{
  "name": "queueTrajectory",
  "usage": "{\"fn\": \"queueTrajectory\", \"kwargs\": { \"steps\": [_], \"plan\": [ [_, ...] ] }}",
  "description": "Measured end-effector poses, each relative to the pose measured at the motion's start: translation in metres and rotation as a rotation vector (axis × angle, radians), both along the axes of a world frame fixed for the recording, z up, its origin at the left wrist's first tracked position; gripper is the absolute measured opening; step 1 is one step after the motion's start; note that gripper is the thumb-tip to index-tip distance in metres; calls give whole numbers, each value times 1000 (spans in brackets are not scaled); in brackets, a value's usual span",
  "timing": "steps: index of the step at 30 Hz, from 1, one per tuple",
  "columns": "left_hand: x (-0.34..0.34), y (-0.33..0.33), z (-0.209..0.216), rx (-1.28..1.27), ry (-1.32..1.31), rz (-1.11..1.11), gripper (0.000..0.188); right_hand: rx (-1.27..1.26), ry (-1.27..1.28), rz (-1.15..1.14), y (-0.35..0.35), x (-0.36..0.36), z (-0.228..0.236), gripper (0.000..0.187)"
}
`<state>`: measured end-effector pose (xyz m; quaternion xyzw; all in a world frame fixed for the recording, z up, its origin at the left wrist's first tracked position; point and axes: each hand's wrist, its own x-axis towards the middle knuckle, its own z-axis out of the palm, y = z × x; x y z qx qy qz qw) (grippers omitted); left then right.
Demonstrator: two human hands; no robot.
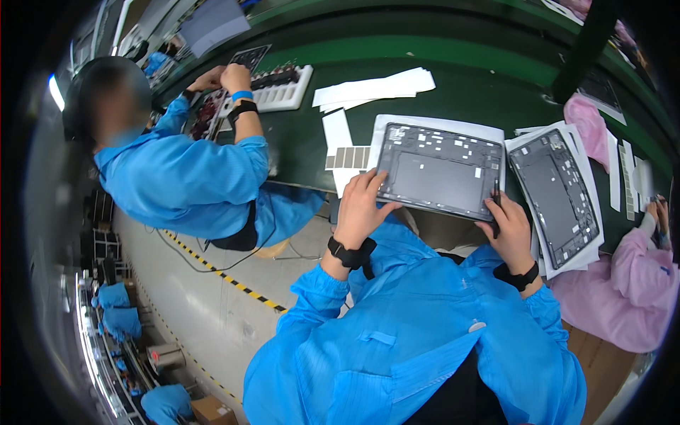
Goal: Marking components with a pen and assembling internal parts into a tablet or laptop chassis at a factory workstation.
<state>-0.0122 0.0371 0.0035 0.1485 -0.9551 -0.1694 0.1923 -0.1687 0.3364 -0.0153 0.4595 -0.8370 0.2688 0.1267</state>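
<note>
A dark grey tablet housing [438,177] lies on white paper [453,125] at the bench's front edge, its inside facing up with small white and silver patches along the far side. My left hand [360,210] grips its near left corner, thumb along the front edge and fingers on the left rim. At the near right corner is my right hand [510,228], fingers closed around a slim black pen-like tool [496,205] and resting against the housing. The tool's exact kind cannot be made out. Black bands circle both wrists.
A second tablet housing [554,195] lies on paper at right. Left of mine is a strip of grey-brown stickers [348,157]; white sheets [375,88] lie behind. A co-worker in blue [191,170] works by a white tray [287,92]; another in pink [623,290] sits right.
</note>
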Motion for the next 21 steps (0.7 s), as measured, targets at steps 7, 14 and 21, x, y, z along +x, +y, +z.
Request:
{"fn": "queueTrajectory", "kwargs": {
  "steps": [7,14,21],
  "plan": [
    [4,-3,5,27,29,18,73,-39,87,50,0,3,-17,43],
    [15,-2,-4,-142,-59,-41,70,-39,152,83,0,5,-15,40],
    [23,-10,5,-69,188,-83,67,-27,88,65,18,15,-15,42]
  ]
}}
